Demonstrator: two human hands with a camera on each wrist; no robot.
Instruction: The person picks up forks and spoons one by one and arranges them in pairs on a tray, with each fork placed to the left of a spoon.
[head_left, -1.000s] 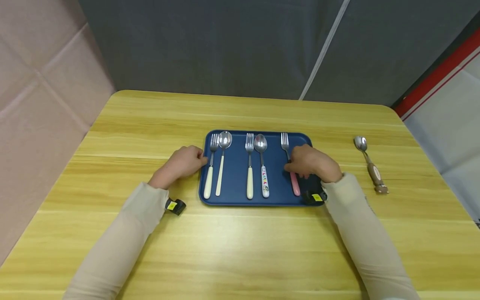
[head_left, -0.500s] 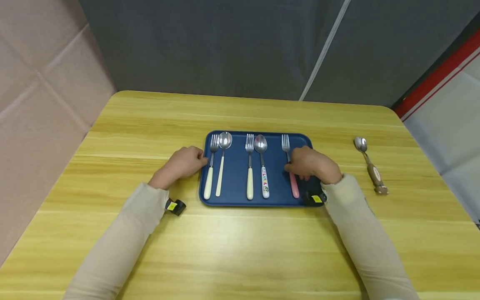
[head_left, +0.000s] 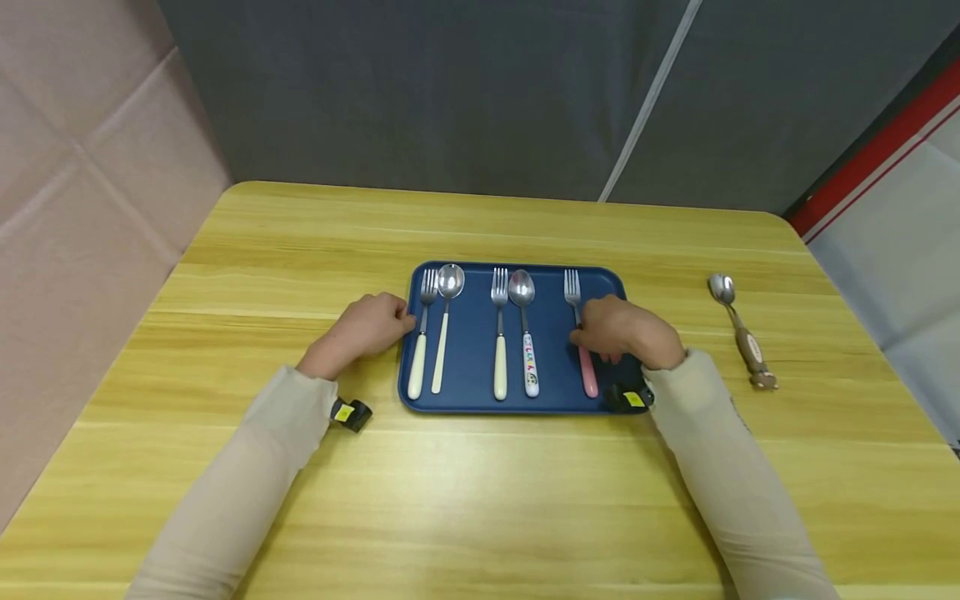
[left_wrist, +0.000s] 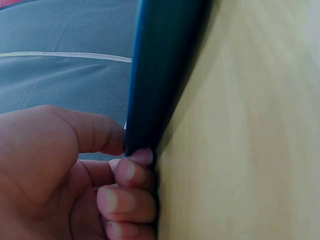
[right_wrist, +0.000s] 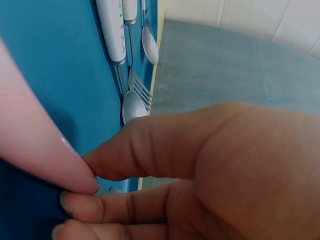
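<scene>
Head view looks down on a yellow wooden worktop (head_left: 480, 467) with a dark blue tray (head_left: 551, 392) lying flat near its middle. The right hand (head_left: 626, 331) rests over the right part of the tray, thumb and fingers pinched on the pink-handled fork (head_left: 588, 373), which lies lengthwise on the tray with its tines pointing to the far edge; the right wrist view shows the thumb (right_wrist: 150, 145) and a fingertip closed on the pink handle (right_wrist: 35, 150) just above the blue surface. The left hand (head_left: 365, 327) sits at the tray's left edge, and the left wrist view shows its curled fingers (left_wrist: 131, 169) against the rim (left_wrist: 160, 75) with the thumb on the other side of it, so it grips the tray edge. On the tray, left to right, lie a cream-handled fork (head_left: 418, 358), a cream-handled spoon (head_left: 442, 333), a second cream-handled fork (head_left: 499, 358) and a spoon with a white patterned handle (head_left: 528, 358), all parallel and not touching. Well to the right, off the tray, a brown-handled spoon (head_left: 742, 333) lies on the worktop.
</scene>
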